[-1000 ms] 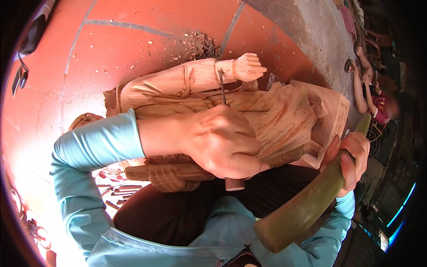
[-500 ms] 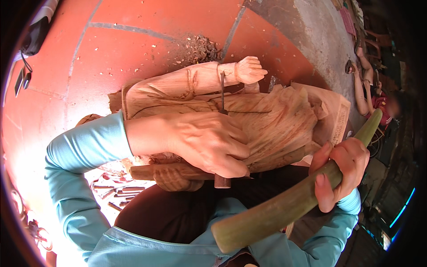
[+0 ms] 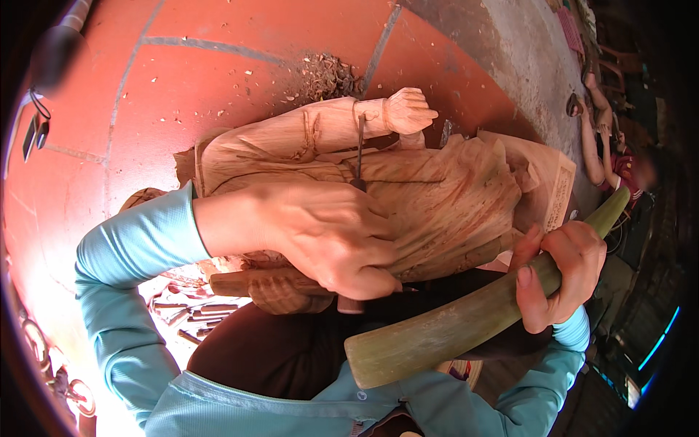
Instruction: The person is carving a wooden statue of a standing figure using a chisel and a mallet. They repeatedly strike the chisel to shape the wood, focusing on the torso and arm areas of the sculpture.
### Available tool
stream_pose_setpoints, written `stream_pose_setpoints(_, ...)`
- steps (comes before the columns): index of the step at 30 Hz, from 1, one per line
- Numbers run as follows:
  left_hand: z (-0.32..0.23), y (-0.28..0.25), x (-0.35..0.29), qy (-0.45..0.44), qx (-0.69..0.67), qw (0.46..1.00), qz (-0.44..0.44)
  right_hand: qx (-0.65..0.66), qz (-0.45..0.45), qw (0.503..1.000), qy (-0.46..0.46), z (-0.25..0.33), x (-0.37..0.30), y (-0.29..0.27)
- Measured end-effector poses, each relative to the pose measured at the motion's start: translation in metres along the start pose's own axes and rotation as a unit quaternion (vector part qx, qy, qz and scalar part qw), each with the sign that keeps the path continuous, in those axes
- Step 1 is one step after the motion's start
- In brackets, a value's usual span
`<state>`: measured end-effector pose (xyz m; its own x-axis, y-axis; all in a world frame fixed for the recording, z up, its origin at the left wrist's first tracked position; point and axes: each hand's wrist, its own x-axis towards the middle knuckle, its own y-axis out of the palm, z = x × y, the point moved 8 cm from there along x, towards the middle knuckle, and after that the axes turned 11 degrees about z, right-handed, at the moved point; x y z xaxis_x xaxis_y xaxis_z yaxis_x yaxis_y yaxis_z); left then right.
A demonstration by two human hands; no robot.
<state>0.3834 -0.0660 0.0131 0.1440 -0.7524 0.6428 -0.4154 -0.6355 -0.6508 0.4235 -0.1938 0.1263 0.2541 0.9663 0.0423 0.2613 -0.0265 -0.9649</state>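
Your left hand (image 3: 331, 237) is holding the chisel (image 3: 360, 149) at mid-frame, its fingers curling around the handle (image 3: 350, 305). The chisel is running nearly up the frame, its tip seeming to touch the cuff of the wooden statue (image 3: 444, 200), which is lying across the centre, nearer to this hand. Your right hand (image 3: 564, 273) is gripping the green club (image 3: 437, 331), whose thick end is pointing lower left, just below the handle. The statue is showing reddish-brown grain and carved folds.
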Motion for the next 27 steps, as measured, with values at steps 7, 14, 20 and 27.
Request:
stream_pose_setpoints(7, 0.001, 0.002, 0.012, 0.020, 0.000, 0.997, -0.073, 0.054, -0.004, 0.997, 0.051, -0.015, -0.006, 0.000)
stream_pose_setpoints(14, 0.011, -0.007, 0.023, -0.004, 0.000, 0.982, -0.188, 0.064, -0.038, 0.995, 0.062, -0.020, -0.011, 0.003)
stream_pose_setpoints(20, 0.016, -0.014, 0.025, -0.021, -0.008, 0.973, -0.231, 0.079, -0.068, 0.992, 0.072, -0.023, -0.012, 0.004)
stream_pose_setpoints(27, 0.024, -0.021, 0.028, -0.037, -0.015, 0.965, -0.258, 0.094, -0.076, 0.989, 0.087, -0.027, -0.015, 0.003)
